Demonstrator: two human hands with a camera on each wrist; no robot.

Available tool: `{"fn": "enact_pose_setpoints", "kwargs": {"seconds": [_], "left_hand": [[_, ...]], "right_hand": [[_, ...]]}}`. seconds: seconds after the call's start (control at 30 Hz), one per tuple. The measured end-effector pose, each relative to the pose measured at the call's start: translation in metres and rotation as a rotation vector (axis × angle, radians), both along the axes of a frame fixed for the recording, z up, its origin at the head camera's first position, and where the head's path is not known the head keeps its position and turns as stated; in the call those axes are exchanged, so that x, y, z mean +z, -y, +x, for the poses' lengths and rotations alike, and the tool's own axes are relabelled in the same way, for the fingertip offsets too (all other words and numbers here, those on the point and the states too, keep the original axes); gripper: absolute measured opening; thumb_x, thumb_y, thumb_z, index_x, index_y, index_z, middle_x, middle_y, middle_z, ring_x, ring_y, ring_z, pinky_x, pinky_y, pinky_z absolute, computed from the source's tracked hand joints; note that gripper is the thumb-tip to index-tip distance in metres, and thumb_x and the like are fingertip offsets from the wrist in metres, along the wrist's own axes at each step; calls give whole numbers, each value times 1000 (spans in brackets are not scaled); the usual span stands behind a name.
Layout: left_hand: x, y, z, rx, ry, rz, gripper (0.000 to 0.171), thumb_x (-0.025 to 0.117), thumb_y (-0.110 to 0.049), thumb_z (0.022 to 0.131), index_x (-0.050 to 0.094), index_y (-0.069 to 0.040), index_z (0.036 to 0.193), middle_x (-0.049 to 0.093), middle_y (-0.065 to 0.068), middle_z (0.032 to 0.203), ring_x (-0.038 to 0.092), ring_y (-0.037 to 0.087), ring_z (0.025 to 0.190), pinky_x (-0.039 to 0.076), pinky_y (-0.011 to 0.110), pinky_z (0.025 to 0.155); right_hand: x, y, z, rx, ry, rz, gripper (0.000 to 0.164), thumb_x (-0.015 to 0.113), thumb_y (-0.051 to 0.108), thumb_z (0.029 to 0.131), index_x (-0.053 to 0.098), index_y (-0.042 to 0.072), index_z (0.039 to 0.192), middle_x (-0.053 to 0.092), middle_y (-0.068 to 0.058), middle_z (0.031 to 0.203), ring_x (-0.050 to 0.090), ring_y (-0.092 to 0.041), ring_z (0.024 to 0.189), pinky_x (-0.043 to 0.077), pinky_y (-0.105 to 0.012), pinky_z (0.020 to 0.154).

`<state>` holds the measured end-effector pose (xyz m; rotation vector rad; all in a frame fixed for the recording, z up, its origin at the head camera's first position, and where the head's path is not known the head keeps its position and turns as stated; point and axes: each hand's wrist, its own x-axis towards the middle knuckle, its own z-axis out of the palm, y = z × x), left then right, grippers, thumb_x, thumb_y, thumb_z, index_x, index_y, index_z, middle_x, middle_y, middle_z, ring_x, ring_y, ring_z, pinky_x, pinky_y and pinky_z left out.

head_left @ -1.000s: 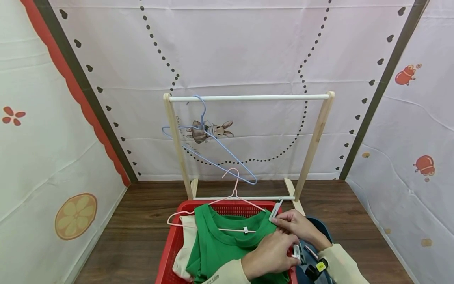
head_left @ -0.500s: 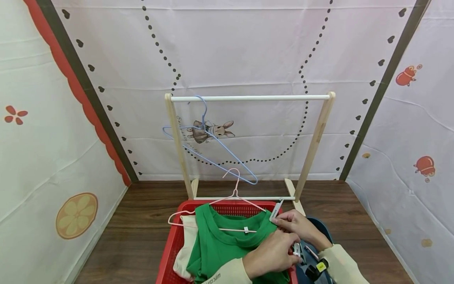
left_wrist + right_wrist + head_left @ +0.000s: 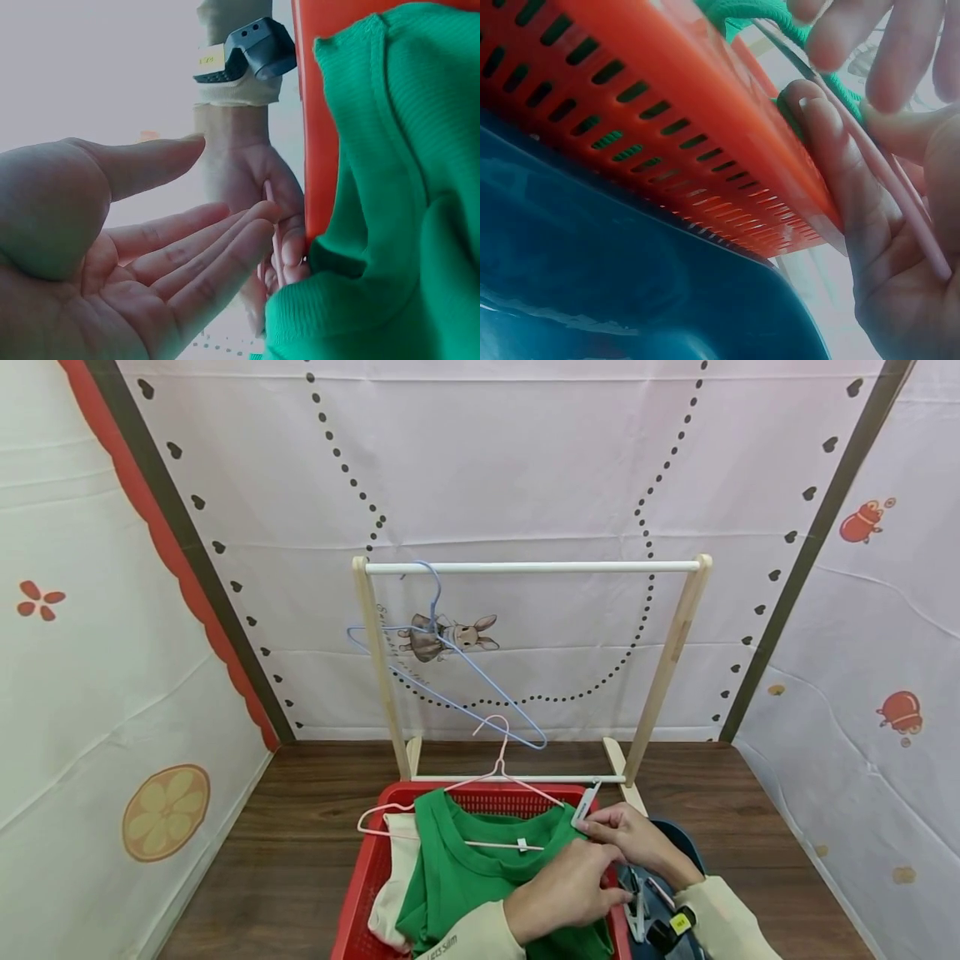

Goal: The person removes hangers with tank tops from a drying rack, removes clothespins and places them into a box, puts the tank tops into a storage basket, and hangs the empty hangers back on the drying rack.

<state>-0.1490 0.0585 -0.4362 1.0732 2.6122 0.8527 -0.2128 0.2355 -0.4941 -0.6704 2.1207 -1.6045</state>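
Note:
A green shirt (image 3: 465,877) lies in the red basket (image 3: 356,893), and a pink clothes hanger (image 3: 532,791) passes through its neck. At the shirt's right shoulder my right hand (image 3: 637,839) grips the hanger's end; the pink bar (image 3: 900,180) runs across its palm in the right wrist view. A pale clothespin (image 3: 587,804) stands at that shoulder, right by the right fingertips. My left hand (image 3: 566,893) is over the shirt beside the right hand. In the left wrist view the left hand's fingers (image 3: 195,277) are extended, with nothing between thumb and fingers.
A blue basin (image 3: 678,835) with several clothespins (image 3: 636,914) stands right of the basket. Behind is a wooden rack (image 3: 667,660) with a white rail (image 3: 532,567); a blue hanger (image 3: 487,681) hangs from its left side. A cream garment (image 3: 393,877) lies under the shirt.
The left hand has let go of a clothespin by the basin, and its fingers have drawn back slightly left. The right hand and the pink hanger have stayed in place.

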Motion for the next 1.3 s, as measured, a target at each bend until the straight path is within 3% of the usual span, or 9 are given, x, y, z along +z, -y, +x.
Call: {"fn": "enact_pose_setpoints", "kwargs": {"seconds": [0.23,0.47,0.63,0.73,0.9,1.07,1.3], "left_hand": [[4,8,-1,11,-7,31,19,76,-23,89,69,-10,100,56,-11,70,46,-4,56,39,14,50],[7,17,-3,43,41,28,23,76,-24,89,71,-10,107,68,-5,87,53,-3,69,43,14,59],[8,26,-4,81,68,51,21,75,-23,90,70,-11,106,56,-8,69,46,2,57,36,19,49],[10,33,-6,93,35,65,21,75,-24,90,71,-10,105,60,-7,70,51,2,59,38,19,51],[12,48,-10,126,-6,69,24,75,-25,90,72,-8,107,73,2,95,66,6,84,51,20,68],[15,63,-17,180,-47,50,30,74,-27,91,71,-8,114,73,5,101,68,10,87,53,23,70],[14,87,-26,279,-126,29,28,74,-28,90,72,-8,110,73,7,102,68,19,89,54,32,72]], "right_hand": [[1,-1,0,-3,-5,14,34,52,23,104,72,-2,92,60,8,64,50,-3,54,40,-18,50],[2,-1,1,-13,9,21,34,52,22,104,70,-5,93,65,6,71,55,-3,60,46,-19,55],[2,-1,1,0,47,-13,34,52,20,104,69,-10,101,69,5,79,62,-3,66,53,-20,60],[1,-2,0,10,65,-43,35,52,18,104,67,-13,105,71,3,79,66,-3,68,56,-22,63],[0,-3,0,15,79,-56,37,52,21,104,67,-13,105,73,2,76,69,-5,68,58,-25,64],[-1,-3,0,11,62,-54,38,51,21,105,67,-13,105,74,0,77,70,-8,69,58,-27,64],[-2,-1,0,15,48,-64,37,50,20,105,68,-12,107,74,-1,77,70,-8,68,59,-29,63]]}}
